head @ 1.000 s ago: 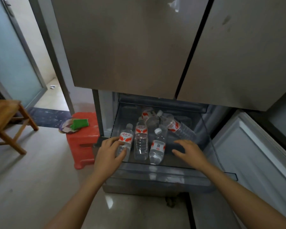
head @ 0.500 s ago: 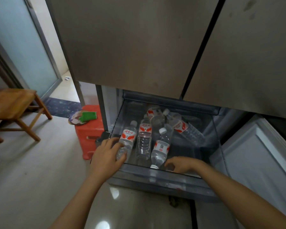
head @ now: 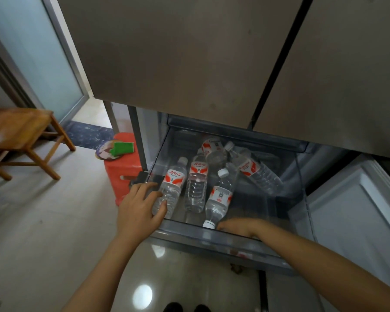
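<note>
Fingers [head: 152,195] of left hand [head: 137,210] curled around clear plastic red-labelled bottle [head: 172,185], clear fridge drawer [head: 189,235] front-left corner (right hand [head: 241,226] fingers indiscernible).

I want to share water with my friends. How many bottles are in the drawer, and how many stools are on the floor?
Water bottles: 5
Red stool: 1
Wooden stool: 1
Total: 7

- Dim indoor light; daylight enters left of the fridge [head: 189,52].
- A ceiling lamp glares off the glossy floor [head: 142,297] below the fridge.
- Wide-angle bending at the edges; slightly soft.
</note>
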The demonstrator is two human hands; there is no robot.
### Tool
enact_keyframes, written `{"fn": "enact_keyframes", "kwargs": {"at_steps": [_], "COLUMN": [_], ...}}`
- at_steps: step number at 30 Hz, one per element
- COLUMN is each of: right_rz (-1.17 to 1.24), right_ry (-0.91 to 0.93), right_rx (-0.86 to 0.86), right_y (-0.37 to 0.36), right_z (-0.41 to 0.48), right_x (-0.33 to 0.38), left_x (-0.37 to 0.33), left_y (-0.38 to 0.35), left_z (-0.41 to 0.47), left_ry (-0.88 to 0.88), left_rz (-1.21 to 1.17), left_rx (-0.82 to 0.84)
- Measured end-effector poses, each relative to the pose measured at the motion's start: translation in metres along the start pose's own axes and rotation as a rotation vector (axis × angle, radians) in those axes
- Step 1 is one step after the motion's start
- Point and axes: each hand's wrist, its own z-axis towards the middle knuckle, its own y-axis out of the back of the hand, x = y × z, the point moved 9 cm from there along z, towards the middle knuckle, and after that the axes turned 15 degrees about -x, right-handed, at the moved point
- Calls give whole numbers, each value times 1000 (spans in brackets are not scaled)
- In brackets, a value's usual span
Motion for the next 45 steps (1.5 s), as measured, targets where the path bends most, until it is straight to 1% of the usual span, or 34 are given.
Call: {"fn": "enact_keyframes", "kwargs": {"at_steps": [4,6,8,12,15,17,19,21,22,25,28,31,34,38,41,45], "right_rz": [-88,-106,-17,300,546,691,740,736,719,665,664,645,614,565,571,517], "right_ry": [57,75,42,-79,-147,-221,-295,-327,-320,-277,-285,-285,-277,-293,-293,-288], "right_rx": [1,-68,-181,-465,-802,-1030,-1165,-1191,-1178,-1152,-1156,-1144,-1160,-1166,-1165,-1143], "right_y": [4,14,30,73,105,110,103,95,92,90,90,91,92,93,94,94], "right_z": [-2,-4,-11,-45,-89,-121,-144,-148,-145,-139,-139,-138,-140,-142,-142,-142], "right_x": [0,-6,-15,-35,-52,-69,-82,-87,-87,-85,-88,-87,-85,-85,-84,-81], "left_x": [1,2,2,0,0,4,1,-10,-19,-56,-87,-103,-108,-115,-116,-116], "left_y": [0,-1,-2,-2,-4,-3,-3,-9,-16,-66,-124,-170,-194,-205,-208,-207], "left_z": [0,0,0,0,1,2,5,11,14,21,23,20,12,0,-4,-4], "left_ry": [9,13,15,9,3,28,63,127,149,100,141,147,124,28,5,8], "left_rz": [5,5,13,20,1,-32,-112,-254,-293,-211,-212,-138,17,159,197,217], "left_rx": [3,17,28,44,53,48,36,82,135,381,638,761,816,795,769,741]}}
